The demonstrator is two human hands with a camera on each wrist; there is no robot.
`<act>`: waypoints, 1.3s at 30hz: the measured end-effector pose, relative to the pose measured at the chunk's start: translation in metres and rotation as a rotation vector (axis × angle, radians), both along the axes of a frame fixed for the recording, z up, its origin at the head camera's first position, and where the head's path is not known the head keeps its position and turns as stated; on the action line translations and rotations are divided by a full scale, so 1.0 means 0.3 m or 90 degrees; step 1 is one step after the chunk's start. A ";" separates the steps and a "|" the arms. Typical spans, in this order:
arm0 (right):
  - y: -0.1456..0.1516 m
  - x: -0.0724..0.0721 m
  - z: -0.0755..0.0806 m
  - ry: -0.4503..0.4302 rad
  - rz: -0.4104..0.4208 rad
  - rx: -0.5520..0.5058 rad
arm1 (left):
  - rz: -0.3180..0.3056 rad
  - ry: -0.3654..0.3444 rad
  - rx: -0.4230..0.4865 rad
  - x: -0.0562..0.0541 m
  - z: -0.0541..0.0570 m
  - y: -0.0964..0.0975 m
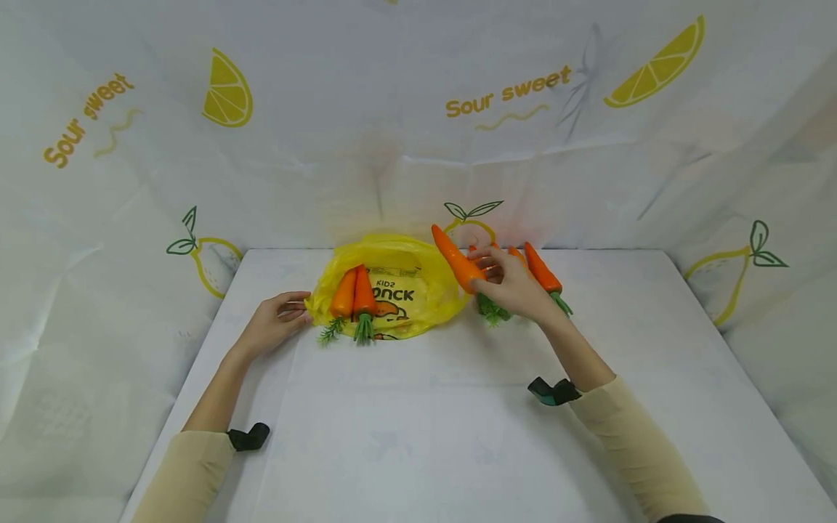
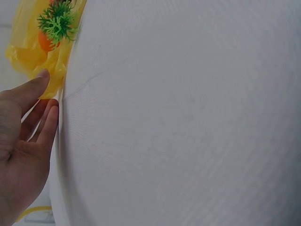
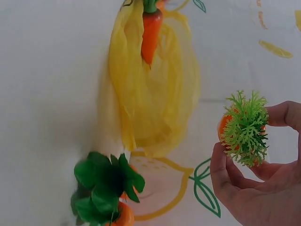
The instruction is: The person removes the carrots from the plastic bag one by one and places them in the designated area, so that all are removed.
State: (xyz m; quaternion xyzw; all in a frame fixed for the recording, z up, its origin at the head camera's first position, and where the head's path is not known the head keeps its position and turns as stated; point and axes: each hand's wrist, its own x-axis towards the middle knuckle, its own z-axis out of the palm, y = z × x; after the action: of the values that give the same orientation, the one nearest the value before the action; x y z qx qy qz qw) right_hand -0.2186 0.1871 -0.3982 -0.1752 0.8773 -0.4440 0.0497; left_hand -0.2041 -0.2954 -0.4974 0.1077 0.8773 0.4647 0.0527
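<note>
A yellow plastic bag (image 1: 418, 319) lies with its mouth open on the table, and two toy carrots (image 1: 364, 294) with green tops rest in it. My left hand (image 1: 277, 319) is at the bag's left edge. Between its thumb and fingers (image 2: 35, 89) it pinches the bag's edge in the left wrist view. Above the bag's right side my right hand (image 1: 513, 283) holds another toy carrot (image 1: 454, 258), tilted with the tip up and leftward. In the right wrist view this carrot's frilly green top (image 3: 247, 129) faces the camera, between thumb and fingertips.
To the right of the bag several more toy carrots (image 1: 543, 270) lie on the white table (image 1: 418, 436), partly hidden behind my right hand. Dark green leaves (image 3: 108, 183) top some of them. A white cloth backdrop (image 1: 366, 94) with lemon prints rises behind the table.
</note>
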 end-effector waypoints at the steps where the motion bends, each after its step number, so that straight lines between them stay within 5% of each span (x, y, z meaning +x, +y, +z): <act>1: 0.020 0.001 0.004 0.001 -0.009 -0.001 | 0.001 -0.001 0.002 0.000 0.000 0.000; 18: 0.307 -0.007 0.037 -0.053 -0.112 0.040 | 0.005 -0.013 -0.001 -0.005 0.005 0.005; 39: 0.530 -0.030 -0.039 -0.106 -0.170 0.073 | 0.009 -0.022 -0.014 -0.017 -0.014 -0.005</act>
State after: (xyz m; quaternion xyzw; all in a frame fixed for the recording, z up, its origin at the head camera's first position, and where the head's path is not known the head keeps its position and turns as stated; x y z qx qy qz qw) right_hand -0.2277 0.3460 -0.4098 -0.0170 0.9097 -0.4086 0.0726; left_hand -0.2092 -0.2970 -0.5017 0.0926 0.8822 0.4569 0.0658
